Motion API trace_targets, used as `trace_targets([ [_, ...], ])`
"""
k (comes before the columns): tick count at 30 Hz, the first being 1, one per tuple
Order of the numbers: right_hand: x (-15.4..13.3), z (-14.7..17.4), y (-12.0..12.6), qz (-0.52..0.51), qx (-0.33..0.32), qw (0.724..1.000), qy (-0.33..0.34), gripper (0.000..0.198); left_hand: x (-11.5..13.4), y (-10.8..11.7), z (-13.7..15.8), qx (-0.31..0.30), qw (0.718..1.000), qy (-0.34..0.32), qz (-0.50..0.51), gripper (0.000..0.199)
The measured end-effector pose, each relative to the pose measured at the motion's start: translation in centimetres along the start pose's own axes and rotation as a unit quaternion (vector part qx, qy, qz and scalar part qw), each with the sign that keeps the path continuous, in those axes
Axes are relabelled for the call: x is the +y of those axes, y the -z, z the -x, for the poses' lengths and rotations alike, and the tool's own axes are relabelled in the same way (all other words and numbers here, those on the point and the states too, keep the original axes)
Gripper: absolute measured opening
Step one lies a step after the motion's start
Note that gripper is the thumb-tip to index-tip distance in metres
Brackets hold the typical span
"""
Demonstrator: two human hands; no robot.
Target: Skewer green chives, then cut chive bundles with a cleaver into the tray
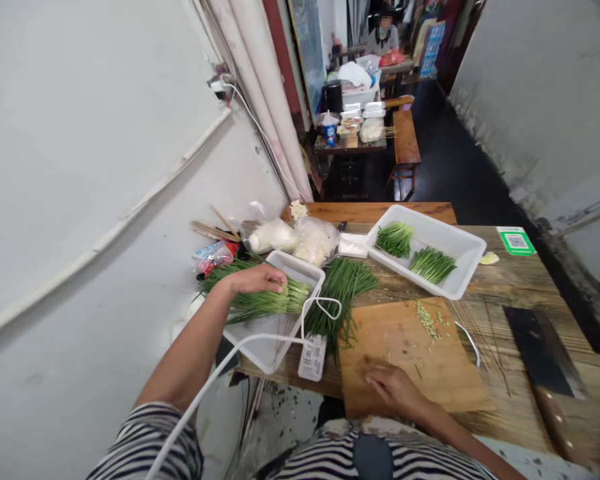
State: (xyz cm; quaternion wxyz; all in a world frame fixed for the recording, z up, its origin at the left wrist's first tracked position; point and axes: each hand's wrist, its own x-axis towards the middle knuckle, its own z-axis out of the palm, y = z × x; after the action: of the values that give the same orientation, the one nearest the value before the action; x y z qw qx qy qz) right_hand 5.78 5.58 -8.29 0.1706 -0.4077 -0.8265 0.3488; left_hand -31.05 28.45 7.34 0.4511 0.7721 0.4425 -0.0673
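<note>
My left hand (pixel 263 277) reaches into the white tray (pixel 265 357) on the left, its fingers bent down around garlic chives (pixel 260 303) lying there with pale ends to the right. My right hand (pixel 393 388) rests low on the wooden cutting board (pixel 375 333), fingers loosely stretched and nothing visible in them. Chopped pale stem bits (pixel 427 320) are scattered at the board's upper right. Between tray and board lies a pile of dark green leaves (pixel 340 293). A second white tray (pixel 460 283) holds two cut bunches of chives (pixel 433 265).
A cleaver (pixel 540 350) lies at the right, beside thin skewers (pixel 495 340). A white cable (pixel 260 339) crosses before my left arm to a power strip (pixel 312 358). Bagged white food (pixel 315 240) stands behind. A person (pixel 383 40) sits at a far table.
</note>
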Motion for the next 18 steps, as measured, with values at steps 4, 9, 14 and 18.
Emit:
trace_targets([
  [4,-3.4,-4.2,-0.3,-0.076,-0.061,0.994,0.052,0.030,0.3,0.8,4.2,0.039,0.999,-0.027,0.010,0.034],
  [9,-7.9,-11.6,-2.4,-0.133,-0.020,0.987,0.088,0.037,0.0,0.1,7.9,0.134,0.989,-0.062,0.014,0.028],
  [14,-10.7,-17.0,-4.6,-0.189,0.009,0.980,0.064,0.054,-0.6,-0.4,10.3,0.175,0.978,-0.082,0.082,0.025],
  [18,-12.1,-20.0,-4.4,-0.232,0.075,0.969,0.038,0.028,-0.7,0.1,11.7,0.249,0.956,-0.083,0.134,0.024],
])
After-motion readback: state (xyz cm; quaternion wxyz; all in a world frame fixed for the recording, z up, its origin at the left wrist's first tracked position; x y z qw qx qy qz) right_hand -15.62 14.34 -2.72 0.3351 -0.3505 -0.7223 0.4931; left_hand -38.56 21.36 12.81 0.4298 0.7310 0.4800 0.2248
